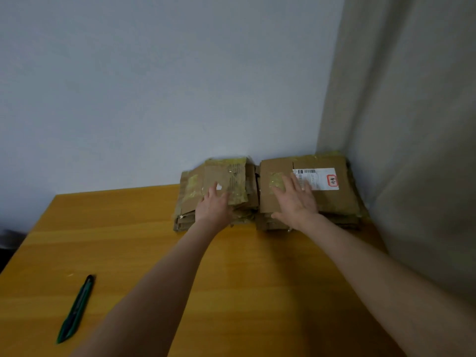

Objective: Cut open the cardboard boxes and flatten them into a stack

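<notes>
We have two piles of flattened cardboard at the far end of the table (154,253), pushed into the corner: the left pile (189,194), ragged and patched with yellowish tape, and just beside it the right pile (342,199), whose top sheet bears a white shipping label (325,177). Our left hand (213,206) lies flat on the left pile and our right hand (296,199) flat on the right one, fingers spread and straight, gripping nothing. We judge the sheets light and fairly stiff but springy at the folds, and the taped patches slick. We would take a pile by its near edges, thumbs on top, so that loose layers do not slide apart. The green cutter (76,309) lies well apart, near the front left. A pale wall stands behind and a curtain (412,124) hangs to the right.
</notes>
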Demonstrator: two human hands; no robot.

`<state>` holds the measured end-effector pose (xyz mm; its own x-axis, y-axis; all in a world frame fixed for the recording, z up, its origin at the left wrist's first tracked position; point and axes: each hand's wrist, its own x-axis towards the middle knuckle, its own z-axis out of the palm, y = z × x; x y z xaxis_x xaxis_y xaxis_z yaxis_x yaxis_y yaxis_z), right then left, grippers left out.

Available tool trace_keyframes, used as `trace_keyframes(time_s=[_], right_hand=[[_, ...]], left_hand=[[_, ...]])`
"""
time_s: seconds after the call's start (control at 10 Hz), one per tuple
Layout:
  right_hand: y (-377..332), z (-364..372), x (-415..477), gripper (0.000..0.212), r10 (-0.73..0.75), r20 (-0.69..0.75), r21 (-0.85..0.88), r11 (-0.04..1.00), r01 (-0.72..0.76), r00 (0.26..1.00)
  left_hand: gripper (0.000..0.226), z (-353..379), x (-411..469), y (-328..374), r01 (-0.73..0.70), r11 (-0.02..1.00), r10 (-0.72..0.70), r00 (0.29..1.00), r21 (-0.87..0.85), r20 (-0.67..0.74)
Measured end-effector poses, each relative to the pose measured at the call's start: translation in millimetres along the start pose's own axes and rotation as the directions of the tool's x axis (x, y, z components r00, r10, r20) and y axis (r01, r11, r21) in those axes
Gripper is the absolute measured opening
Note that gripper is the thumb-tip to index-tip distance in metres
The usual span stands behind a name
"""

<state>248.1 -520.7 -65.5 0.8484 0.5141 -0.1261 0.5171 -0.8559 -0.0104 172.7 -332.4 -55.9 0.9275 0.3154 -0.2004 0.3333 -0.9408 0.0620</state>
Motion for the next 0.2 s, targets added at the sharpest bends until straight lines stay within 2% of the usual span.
trace_keyframes(time_s=[0.2], right_hand=[[-33,-44,-35,0.057,-0.042,-0.138,0.063,0.997,0.051,0.99]], left_hand=[[0.053,-28,-32,-19,-0.071,0.997,0.07,0.995,-0.022,-0.07]])
